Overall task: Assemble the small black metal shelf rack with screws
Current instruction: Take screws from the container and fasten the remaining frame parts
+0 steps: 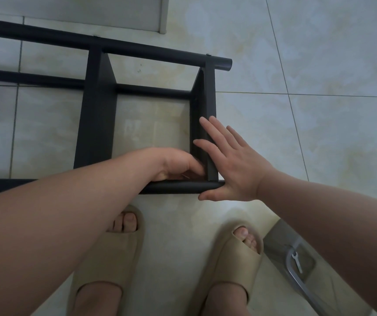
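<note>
The black metal shelf rack (96,115) lies on its side on the tiled floor, with two round tubes and flat cross panels between them. My right hand (230,165) rests flat and open against the outer face of the rightmost panel (209,106), its thumb at the end of the near tube (178,187). My left hand (178,164) reaches inside the frame to the corner where that panel meets the near tube. Its fingers are curled and pinched there; what they hold is hidden. No screw shows.
My two feet in beige slippers (107,261) stand just in front of the rack. A small silver wrench (297,262) lies on a grey sheet (281,238) at the lower right. A pale board (137,14) lies beyond the rack.
</note>
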{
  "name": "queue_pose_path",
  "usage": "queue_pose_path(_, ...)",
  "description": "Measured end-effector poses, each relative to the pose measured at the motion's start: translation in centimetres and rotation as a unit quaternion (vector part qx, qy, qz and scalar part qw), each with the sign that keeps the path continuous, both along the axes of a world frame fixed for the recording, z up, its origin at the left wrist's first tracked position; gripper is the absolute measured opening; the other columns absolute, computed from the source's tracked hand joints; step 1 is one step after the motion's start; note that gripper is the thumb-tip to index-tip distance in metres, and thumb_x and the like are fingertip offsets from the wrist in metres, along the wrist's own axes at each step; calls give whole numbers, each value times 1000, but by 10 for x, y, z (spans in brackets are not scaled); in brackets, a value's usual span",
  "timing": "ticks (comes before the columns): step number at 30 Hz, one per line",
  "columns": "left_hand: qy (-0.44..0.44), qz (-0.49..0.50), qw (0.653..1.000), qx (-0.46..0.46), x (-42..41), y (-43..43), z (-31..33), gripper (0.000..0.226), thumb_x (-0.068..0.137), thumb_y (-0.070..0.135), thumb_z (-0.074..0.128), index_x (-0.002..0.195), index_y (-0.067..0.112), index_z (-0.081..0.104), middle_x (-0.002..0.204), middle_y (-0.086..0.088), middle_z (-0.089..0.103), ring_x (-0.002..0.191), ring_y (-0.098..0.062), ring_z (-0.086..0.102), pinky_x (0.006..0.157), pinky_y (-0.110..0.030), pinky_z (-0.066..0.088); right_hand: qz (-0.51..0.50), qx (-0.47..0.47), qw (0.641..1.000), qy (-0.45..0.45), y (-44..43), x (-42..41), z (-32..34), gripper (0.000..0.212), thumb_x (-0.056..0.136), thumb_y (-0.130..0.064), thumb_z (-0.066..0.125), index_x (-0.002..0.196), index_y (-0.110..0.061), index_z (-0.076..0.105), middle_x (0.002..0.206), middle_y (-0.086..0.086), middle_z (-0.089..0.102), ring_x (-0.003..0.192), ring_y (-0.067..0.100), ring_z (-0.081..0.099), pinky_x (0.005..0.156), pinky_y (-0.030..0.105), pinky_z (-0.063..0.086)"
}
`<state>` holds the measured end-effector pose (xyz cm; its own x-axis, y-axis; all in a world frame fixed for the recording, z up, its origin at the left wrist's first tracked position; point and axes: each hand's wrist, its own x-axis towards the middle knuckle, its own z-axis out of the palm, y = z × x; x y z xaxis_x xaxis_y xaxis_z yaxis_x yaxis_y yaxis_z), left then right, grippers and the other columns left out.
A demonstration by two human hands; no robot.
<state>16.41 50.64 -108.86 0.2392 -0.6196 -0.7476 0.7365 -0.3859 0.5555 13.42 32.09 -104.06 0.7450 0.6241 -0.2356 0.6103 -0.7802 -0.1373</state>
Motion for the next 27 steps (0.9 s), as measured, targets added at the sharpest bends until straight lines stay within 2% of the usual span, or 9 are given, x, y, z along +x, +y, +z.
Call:
queue_pose_path(2, -2, -2, 1000, 18, 1, 0, 1, 20, 87, 5, 57, 79, 10, 75, 84, -13, 71, 81, -28, 66, 83, -38, 50, -1, -3, 1000, 3, 0, 0, 1, 113, 75, -91, 40, 154, -9, 34, 169, 14, -4, 157, 29, -9, 124, 56, 16)
queue_pose_path(6, 10, -8, 1000, -2, 1, 1, 3, 34, 87, 4, 53, 65, 14, 77, 76, -11, 70, 73, -25, 67, 75, -34, 51, -1, -7, 1000, 6, 0, 0, 1, 113, 76, -91, 39, 154, -9, 34, 169, 14, -5, 156, 28, -10, 124, 55, 15)
queue_pose_path(8, 15, -4, 1000, -15, 1, 1, 4, 34, 87, 3, 52, 67, 14, 77, 77, -10, 71, 72, -23, 68, 72, -33, 53, -1, -7, 1000, 5, 0, 1, 1, 113, 76, -91, 39, 154, -9, 34, 169, 14, -5, 156, 29, -10, 124, 55, 15)
queue_pose_path(12, -11, -3, 1000, -3, 1, 1, 4, 17, 90, 7, 57, 88, 8, 74, 86, -11, 73, 85, -26, 68, 83, -37, 53, -1, -4, 1000, 3, 0, 0, 1, 113, 75, -91, 40, 154, -9, 35, 169, 14, -4, 157, 29, -9, 124, 55, 16)
queue_pose_path(16, -18, -20, 999, 26, 0, -1, 5, 13, 89, 9, 59, 87, 8, 72, 89, -15, 70, 91, -31, 63, 90, -42, 47, -1, 0, 1000, 0, 0, 0, 0, 112, 75, -90, 40, 153, -9, 35, 169, 14, -3, 157, 29, -8, 124, 56, 17)
queue_pose_path(21, 3, -7, 1000, 3, 1, 0, 4, 29, 89, 5, 53, 71, 12, 76, 79, -12, 71, 76, -26, 67, 79, -35, 51, -2, -7, 1000, 2, 0, 0, 0, 113, 75, -91, 39, 154, -10, 34, 169, 14, -5, 157, 28, -9, 124, 55, 15)
queue_pose_path(27, -20, -31, 999, 28, 1, -2, 5, 16, 91, 11, 56, 89, 8, 71, 89, -16, 69, 87, -31, 62, 89, -43, 45, -3, -4, 1000, 3, 0, 0, 0, 113, 75, -90, 41, 153, -9, 35, 169, 14, -3, 157, 29, -8, 124, 55, 16)
